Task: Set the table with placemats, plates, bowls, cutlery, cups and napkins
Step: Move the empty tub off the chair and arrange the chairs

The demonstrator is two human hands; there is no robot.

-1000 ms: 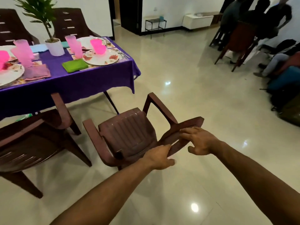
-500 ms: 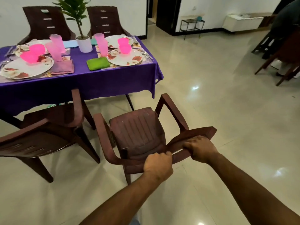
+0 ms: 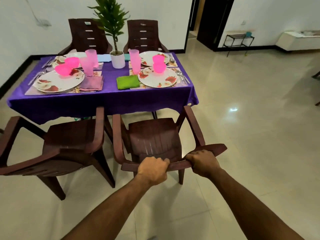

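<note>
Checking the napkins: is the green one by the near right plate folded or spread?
Folded. The green napkin lies as a compact, thick square beside the plate.

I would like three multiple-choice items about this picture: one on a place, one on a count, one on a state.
1. Where does the green napkin lie?
A. left of the near right plate
B. on a chair seat
C. in a bowl

2. How many chairs are in view?
A. two
B. four
C. six

3. What are the two hands doing?
A. hanging free
B. holding cups
C. gripping the backrest of the near right chair

Answers: 1 A, it rests on the purple tablecloth beside that plate. 2 B, two near, two behind the table. 3 C, left hand and right hand are closed on the top edge.
</note>
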